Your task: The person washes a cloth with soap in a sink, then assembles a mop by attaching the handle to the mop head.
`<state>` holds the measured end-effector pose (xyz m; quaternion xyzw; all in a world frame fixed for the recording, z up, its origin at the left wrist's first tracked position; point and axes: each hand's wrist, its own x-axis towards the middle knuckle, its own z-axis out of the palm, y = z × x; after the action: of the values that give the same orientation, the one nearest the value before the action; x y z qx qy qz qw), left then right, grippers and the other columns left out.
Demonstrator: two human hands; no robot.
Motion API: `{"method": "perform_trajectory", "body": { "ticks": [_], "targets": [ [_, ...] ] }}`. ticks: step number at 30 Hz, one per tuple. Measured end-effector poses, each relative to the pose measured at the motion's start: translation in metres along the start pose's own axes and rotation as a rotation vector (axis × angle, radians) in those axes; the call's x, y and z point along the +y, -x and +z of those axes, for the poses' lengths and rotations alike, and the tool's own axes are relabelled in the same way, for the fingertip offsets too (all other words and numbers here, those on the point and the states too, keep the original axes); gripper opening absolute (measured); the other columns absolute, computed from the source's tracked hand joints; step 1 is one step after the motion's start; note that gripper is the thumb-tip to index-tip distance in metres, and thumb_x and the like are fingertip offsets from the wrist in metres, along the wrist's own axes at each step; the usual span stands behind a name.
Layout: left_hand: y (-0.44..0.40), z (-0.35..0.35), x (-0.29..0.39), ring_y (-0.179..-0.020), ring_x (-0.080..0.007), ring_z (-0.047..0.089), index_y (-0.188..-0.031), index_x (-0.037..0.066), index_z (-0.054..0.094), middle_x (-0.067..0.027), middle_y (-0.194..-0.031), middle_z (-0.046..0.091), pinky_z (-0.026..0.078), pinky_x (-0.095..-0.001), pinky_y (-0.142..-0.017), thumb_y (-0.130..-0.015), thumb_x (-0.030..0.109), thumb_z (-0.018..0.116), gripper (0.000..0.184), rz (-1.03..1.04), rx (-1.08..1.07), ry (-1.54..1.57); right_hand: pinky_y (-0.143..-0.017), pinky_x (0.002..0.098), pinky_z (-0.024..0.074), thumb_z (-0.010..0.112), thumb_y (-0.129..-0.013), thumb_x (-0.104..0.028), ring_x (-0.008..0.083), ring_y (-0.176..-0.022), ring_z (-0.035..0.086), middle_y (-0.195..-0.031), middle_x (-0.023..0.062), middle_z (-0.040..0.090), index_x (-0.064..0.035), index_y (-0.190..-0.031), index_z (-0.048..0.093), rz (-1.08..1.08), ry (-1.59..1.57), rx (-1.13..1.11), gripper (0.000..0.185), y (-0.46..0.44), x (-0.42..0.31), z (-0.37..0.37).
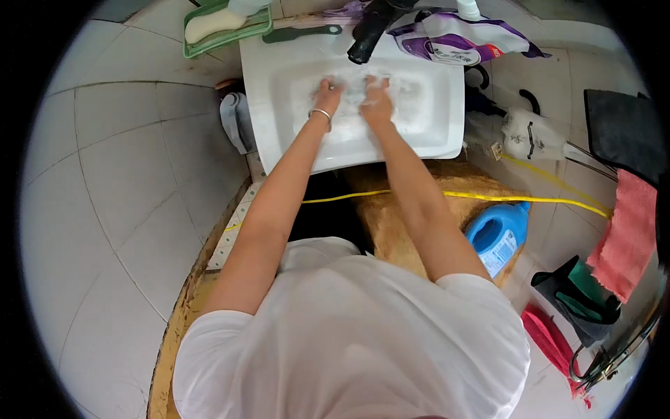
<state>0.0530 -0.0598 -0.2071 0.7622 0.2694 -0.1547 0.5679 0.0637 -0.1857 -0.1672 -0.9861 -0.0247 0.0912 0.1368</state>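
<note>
Both hands are down in a white sink (276,133), among white, foamy water or suds (412,91). A bracelet circles the wrist of my left hand (328,96), on the left of the basin. A short gap to its right is my right hand (377,103), with its fingertips in the white froth. Blur and foam hide the fingers of both hands, and whether a white cloth lies in the froth I cannot make out. A black faucet (361,49) juts over the basin's back edge, just beyond the hands.
On the sink's back ledge lie a dark green-handled tool (300,33) and a purple-and-white pouch (453,42). A green soap dish (230,31) holds a pale bar. Below right stands a blue jug (499,237), near a yellow hose (488,197). Cloths, including a pink towel (623,234), hang at right.
</note>
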Motion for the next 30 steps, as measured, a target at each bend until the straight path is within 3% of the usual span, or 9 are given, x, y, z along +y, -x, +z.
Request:
{"method": "perform_trajectory", "body": {
  "ticks": [1, 5, 7, 12, 18, 21, 24, 26, 30],
  "targets": [
    [0.005, -0.007, 0.014, -0.121, -0.0257, 0.038, -0.131, 0.006, 0.035, -0.0142, -0.133, 0.039, 0.030, -0.0343, -0.101, -0.081, 0.038, 0.056, 0.063, -0.066, -0.067, 0.233, -0.075, 0.0380, 0.0476, 0.059, -0.071, -0.003, 0.0330, -0.088, 0.059, -0.099, 0.0187, 0.059, -0.0095, -0.125, 0.042, 0.289, -0.331, -0.038, 0.057, -0.012, -0.011, -0.002],
    [0.007, -0.025, 0.041, -0.106, -0.0229, 0.047, -0.116, 0.010, 0.048, -0.0102, -0.117, 0.049, 0.039, -0.0366, -0.089, -0.080, 0.039, 0.060, 0.048, -0.267, -0.235, 0.844, -0.069, 0.0326, 0.0475, 0.057, -0.070, 0.001, 0.0233, -0.080, 0.059, -0.088, 0.0090, 0.061, -0.0093, -0.122, 0.047, -0.022, -0.809, -0.078, 0.054, -0.001, -0.027, -0.007],
    [0.013, -0.039, 0.043, -0.085, -0.0214, 0.058, -0.099, 0.013, 0.056, -0.0069, -0.092, 0.060, 0.049, -0.0372, -0.073, -0.080, 0.032, 0.062, 0.028, -0.423, -0.333, 1.128, -0.073, 0.0270, 0.0459, 0.054, -0.071, 0.004, 0.0170, -0.084, 0.055, -0.095, 0.0035, 0.057, -0.0084, -0.120, 0.050, 0.181, -1.396, -0.466, 0.051, 0.038, -0.072, -0.081],
    [0.026, -0.033, 0.055, -0.074, -0.0221, 0.058, -0.093, 0.010, 0.055, -0.0065, -0.086, 0.060, 0.050, -0.0368, -0.065, -0.084, 0.027, 0.056, 0.020, -0.353, -0.493, 1.315, -0.088, 0.0336, 0.0407, 0.057, -0.070, -0.001, 0.0286, -0.102, 0.051, -0.109, 0.0136, 0.053, -0.0083, -0.120, 0.049, -0.119, -1.170, -0.174, 0.051, 0.072, -0.095, -0.067],
    [0.043, -0.037, 0.059, -0.066, -0.0198, 0.057, -0.085, 0.009, 0.055, -0.0050, -0.078, 0.059, 0.049, -0.0333, -0.060, -0.084, 0.027, 0.057, 0.019, -0.169, -0.655, 1.495, -0.076, 0.0422, 0.0467, 0.065, -0.072, -0.011, 0.0395, -0.091, 0.054, -0.105, 0.0211, 0.052, -0.0052, -0.108, 0.049, -0.195, -0.625, 0.107, 0.039, 0.089, -0.113, -0.088],
    [0.038, -0.041, 0.056, -0.070, -0.0209, 0.057, -0.088, 0.007, 0.056, -0.0067, -0.081, 0.058, 0.049, -0.0322, -0.062, -0.087, 0.025, 0.053, 0.018, -0.353, -0.823, 1.539, -0.073, 0.0427, 0.0464, 0.062, -0.078, -0.011, 0.0396, -0.089, 0.056, -0.104, 0.0223, 0.055, -0.0027, -0.102, 0.049, -0.132, -0.546, 0.085, 0.028, 0.088, -0.112, -0.093],
    [0.045, -0.037, 0.062, -0.062, -0.0164, 0.054, -0.089, 0.009, 0.054, -0.0034, -0.074, 0.056, 0.046, -0.0255, -0.056, -0.083, 0.029, 0.057, 0.021, -0.206, -1.209, 1.684, -0.067, 0.0449, 0.0470, 0.061, -0.079, -0.015, 0.0405, -0.079, 0.058, -0.092, 0.0222, 0.060, -0.0028, -0.101, 0.048, -0.190, -0.516, 0.223, 0.029, 0.080, -0.105, -0.089],
    [0.047, -0.042, 0.071, -0.062, -0.0148, 0.054, -0.091, 0.009, 0.055, -0.0020, -0.072, 0.056, 0.046, -0.0262, -0.056, -0.083, 0.032, 0.057, 0.025, -0.270, -0.476, 1.175, -0.063, 0.0454, 0.0472, 0.058, -0.081, -0.026, 0.0415, -0.070, 0.059, -0.081, 0.0221, 0.061, -0.0024, -0.098, 0.051, -0.090, -0.451, 0.266, 0.030, 0.074, -0.103, -0.092],
    [0.075, -0.042, 0.095, -0.061, -0.0144, 0.053, -0.096, 0.009, 0.056, -0.0014, -0.072, 0.055, 0.046, -0.0255, -0.056, -0.081, 0.034, 0.058, 0.029, -0.407, -0.207, 1.094, -0.063, 0.0460, 0.0487, 0.052, -0.082, -0.037, 0.0410, -0.066, 0.060, -0.083, 0.0217, 0.063, -0.0009, -0.094, 0.055, 0.064, -0.224, 0.142, 0.039, 0.038, -0.077, -0.095]
  ]
}}
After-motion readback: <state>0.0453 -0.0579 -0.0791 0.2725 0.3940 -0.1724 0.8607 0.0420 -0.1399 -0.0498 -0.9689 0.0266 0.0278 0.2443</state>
